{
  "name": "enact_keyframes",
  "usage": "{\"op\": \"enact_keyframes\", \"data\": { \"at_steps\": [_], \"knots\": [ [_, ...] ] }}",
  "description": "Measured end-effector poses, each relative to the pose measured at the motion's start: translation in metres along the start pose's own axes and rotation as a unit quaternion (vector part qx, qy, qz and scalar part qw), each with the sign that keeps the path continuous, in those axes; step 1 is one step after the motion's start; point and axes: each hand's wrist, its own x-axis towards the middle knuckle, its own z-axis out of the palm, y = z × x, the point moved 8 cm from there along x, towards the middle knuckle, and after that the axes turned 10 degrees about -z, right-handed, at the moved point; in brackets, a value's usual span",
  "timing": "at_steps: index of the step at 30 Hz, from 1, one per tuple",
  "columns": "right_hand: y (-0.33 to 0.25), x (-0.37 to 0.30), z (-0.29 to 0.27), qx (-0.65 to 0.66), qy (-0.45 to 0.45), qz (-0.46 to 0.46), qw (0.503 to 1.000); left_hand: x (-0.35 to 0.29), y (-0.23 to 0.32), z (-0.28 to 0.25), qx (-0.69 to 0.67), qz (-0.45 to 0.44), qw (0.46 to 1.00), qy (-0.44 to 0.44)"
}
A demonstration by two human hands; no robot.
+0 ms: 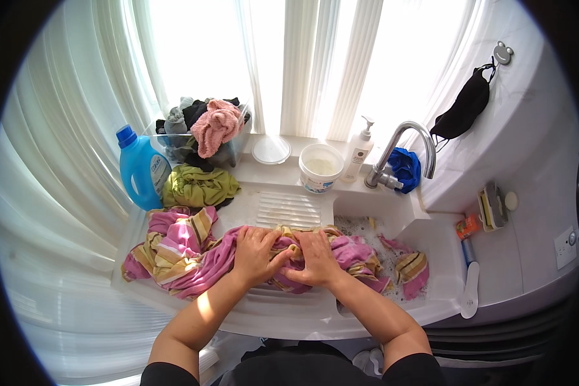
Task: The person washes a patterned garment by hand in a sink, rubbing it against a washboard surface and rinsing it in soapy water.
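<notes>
A wet cloth [211, 267] with pink, yellow and white stripes lies bunched across the white laundry sink [238, 316], over its ribbed washboard [288, 211]. My left hand [257, 256] and my right hand [312, 258] grip it side by side at the middle, thumbs toward each other and fingers curved over its far side. The cloth's left part is heaped on the flat side of the sink. Its right part hangs into the basin, where a striped end [412, 273] sits in sudsy water. Whether it is a garment or a sheet I cannot tell.
At left stand a blue detergent bottle [143, 168], a balled green cloth [199, 186] and a clear bin [238, 143] of clothes. Behind are a lid [271, 150], a white tub [320, 168], a pump bottle [358, 154] and the faucet [392, 157]. A brush [470, 289] lies at right.
</notes>
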Motion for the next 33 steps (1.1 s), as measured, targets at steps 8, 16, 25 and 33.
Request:
{"op": "enact_keyframes", "data": {
  "at_steps": [8, 16, 25, 33],
  "knots": [
    [0.063, 0.040, 0.029, -0.030, 0.023, 0.115, 0.993, 0.038, -0.064, 0.081, 0.081, -0.225, 0.966, -0.102],
    [0.032, 0.015, 0.024, 0.023, -0.075, 0.000, 0.997, 0.018, -0.020, 0.040, 0.047, -0.047, 0.995, -0.079],
    [0.057, 0.054, 0.029, 0.031, -0.027, 0.112, 0.993, 0.048, -0.074, 0.074, 0.073, -0.146, 0.987, 0.009],
    [-0.014, -0.014, -0.013, -0.031, 0.102, -0.122, 0.987, 0.004, 0.002, 0.019, 0.099, -0.007, 0.993, -0.066]
  ]
}}
